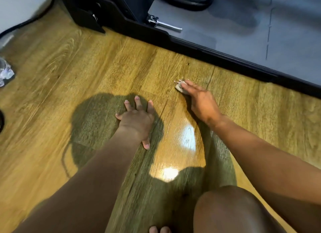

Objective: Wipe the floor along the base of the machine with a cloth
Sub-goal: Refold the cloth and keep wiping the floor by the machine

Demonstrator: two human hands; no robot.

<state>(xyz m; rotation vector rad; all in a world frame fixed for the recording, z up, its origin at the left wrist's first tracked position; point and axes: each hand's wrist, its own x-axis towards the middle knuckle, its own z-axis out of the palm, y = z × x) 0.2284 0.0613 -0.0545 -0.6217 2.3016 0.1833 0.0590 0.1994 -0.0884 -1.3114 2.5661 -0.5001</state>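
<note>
A small crumpled pale cloth (pixel 179 86) lies on the wooden floor (pixel 86 72), pressed down under the fingers of my right hand (pixel 201 102). It sits a short way in front of the machine's black base edge (pixel 217 58), which runs diagonally from upper left to right. Most of the cloth is hidden beneath my fingers. My left hand (pixel 137 119) rests flat on the floor to the left, fingers spread, holding nothing.
The machine's grey deck (pixel 260 33) lies behind the black edge, with a metal pin (pixel 165 24) near its corner. A black cable (pixel 26 22) runs along the far left wall. A clear plastic object (pixel 5 71) sits at the left edge. My knee (pixel 234 210) is bottom right.
</note>
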